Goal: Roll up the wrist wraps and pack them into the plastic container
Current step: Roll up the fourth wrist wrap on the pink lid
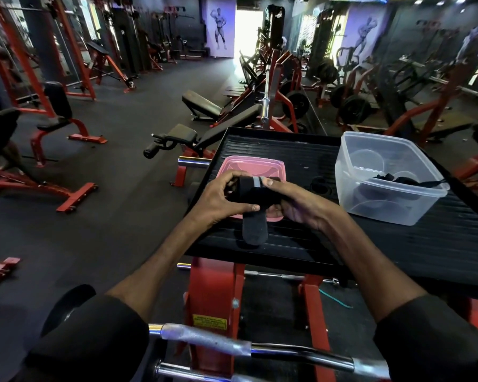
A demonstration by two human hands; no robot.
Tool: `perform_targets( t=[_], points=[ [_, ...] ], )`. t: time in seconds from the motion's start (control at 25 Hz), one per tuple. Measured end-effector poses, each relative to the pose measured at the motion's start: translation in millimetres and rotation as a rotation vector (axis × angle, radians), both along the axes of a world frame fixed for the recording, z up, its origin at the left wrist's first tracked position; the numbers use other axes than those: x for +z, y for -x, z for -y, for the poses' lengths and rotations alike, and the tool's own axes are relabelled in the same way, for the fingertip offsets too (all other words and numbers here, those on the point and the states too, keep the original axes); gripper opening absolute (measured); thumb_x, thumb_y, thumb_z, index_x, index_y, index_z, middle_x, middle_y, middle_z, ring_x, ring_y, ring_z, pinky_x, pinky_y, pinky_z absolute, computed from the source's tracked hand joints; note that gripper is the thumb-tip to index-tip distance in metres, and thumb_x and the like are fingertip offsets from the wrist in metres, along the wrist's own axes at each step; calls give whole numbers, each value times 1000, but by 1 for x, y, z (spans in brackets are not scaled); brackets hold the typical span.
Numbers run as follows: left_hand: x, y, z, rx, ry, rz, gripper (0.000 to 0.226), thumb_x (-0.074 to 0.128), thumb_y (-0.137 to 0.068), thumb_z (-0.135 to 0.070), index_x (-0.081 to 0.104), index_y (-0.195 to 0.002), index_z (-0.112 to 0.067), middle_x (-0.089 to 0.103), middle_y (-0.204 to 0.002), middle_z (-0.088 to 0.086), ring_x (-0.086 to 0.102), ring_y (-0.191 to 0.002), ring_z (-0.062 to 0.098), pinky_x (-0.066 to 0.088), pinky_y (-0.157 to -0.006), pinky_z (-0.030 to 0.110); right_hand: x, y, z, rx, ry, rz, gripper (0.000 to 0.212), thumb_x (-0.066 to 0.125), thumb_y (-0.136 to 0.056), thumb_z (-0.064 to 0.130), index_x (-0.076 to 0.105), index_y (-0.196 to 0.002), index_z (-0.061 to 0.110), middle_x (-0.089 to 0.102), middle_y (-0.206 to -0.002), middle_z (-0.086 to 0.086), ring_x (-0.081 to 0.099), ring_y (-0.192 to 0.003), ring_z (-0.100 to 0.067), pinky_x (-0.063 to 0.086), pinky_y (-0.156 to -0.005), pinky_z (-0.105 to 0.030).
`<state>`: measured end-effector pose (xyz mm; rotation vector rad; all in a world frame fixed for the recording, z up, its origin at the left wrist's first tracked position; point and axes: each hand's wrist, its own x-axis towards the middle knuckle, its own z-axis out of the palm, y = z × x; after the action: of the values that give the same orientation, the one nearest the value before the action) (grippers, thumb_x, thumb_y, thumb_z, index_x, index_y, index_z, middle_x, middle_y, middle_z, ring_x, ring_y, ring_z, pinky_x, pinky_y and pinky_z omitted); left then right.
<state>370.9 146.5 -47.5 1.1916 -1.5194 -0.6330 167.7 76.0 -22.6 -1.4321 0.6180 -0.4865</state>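
Observation:
Both my hands hold a black wrist wrap (255,191) with a grey stripe, partly rolled, above a pink lid (250,166). My left hand (224,197) grips the roll's left end. My right hand (293,201) grips its right end, thumb on top. The wrap's loose tail (255,230) hangs down onto the black platform (287,150). To the right stands the clear plastic container (384,177), open, with black wraps (395,179) lying inside.
The black ribbed platform sits on a red machine frame (215,288). Chrome handles (204,337) cross the near foreground. Benches (202,104) and red racks fill the gym floor to the left and behind.

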Motion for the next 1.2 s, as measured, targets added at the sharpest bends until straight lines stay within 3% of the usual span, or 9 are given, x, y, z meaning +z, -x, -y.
perform_targets(
  t=[0.16, 0.32, 0.48, 0.6, 0.68, 0.76, 0.88, 1.04, 1.2],
  points=[
    [3, 0, 0, -40, -120, -85, 67, 86, -71, 0, 57, -129, -17, 64, -118, -8, 61, -112, 5, 53, -98, 28, 0, 1, -3, -157, -16, 116, 33, 78, -85, 22, 67, -116, 16, 74, -98, 0, 68, -80, -12, 52, -67, -29],
    [7, -2, -3, -312, -446, -328, 50, 68, -92, -9, 50, -138, -21, 65, -135, 4, 60, -128, 19, 51, -104, 30, -3, 1, -2, -245, 72, 200, 53, 84, -74, 6, 64, -123, 6, 73, -103, -4, 68, -95, -17, 55, -75, -27],
    [7, -5, 2, -397, -503, -404, 62, 67, -92, -24, 41, -147, -13, 59, -141, 17, 59, -128, 36, 43, -112, 48, -3, 7, -1, -240, 276, 232, 53, 87, -65, -1, 68, -114, 8, 70, -105, -8, 66, -102, -20, 56, -89, -33],
    [2, -4, 3, -262, -432, -360, 66, 82, -81, -20, 50, -138, -15, 61, -136, 16, 61, -126, 31, 45, -110, 52, -6, 4, -1, -214, 423, 197, 59, 88, -63, -6, 67, -116, 9, 66, -123, -18, 62, -118, -28, 53, -99, -39],
    [2, -1, 2, -113, -294, -258, 64, 89, -73, -16, 57, -128, -18, 64, -130, 7, 59, -126, 23, 49, -107, 40, -3, 3, -2, -194, 402, 224, 62, 83, -61, -13, 67, -115, 11, 64, -127, -20, 60, -123, -30, 53, -99, -38],
    [5, 4, 2, -45, -177, -212, 60, 89, -71, -5, 58, -119, -21, 64, -121, -2, 58, -121, 13, 51, -96, 23, 2, 4, -1, -143, 171, 272, 67, 76, -61, -17, 65, -118, 16, 66, -115, -14, 64, -108, -25, 55, -88, -34],
    [8, 8, 1, 16, -58, -195, 63, 89, -67, 2, 56, -113, -25, 63, -112, -13, 60, -106, -5, 50, -85, 14, 6, 3, 3, -41, -127, 237, 64, 75, -69, -8, 60, -125, 20, 64, -107, -8, 62, -91, -21, 47, -78, -38],
    [2, 3, 2, 25, 45, -29, 69, 93, -65, -12, 54, -120, -27, 61, -119, -16, 60, -114, -1, 49, -95, 18, 11, -3, -2, -82, -208, 202, 33, 74, -81, 16, 66, -113, 19, 66, -101, -4, 61, -88, -15, 44, -82, -33],
    [2, 3, 5, 83, 113, 90, 70, 94, -66, -23, 53, -123, -30, 60, -122, -17, 60, -117, 5, 51, -101, 26, 11, -15, -8, -265, -69, 89, 34, 78, -86, 25, 66, -116, 17, 71, -94, 0, 63, -89, -18, 46, -76, -36]
  ],
)
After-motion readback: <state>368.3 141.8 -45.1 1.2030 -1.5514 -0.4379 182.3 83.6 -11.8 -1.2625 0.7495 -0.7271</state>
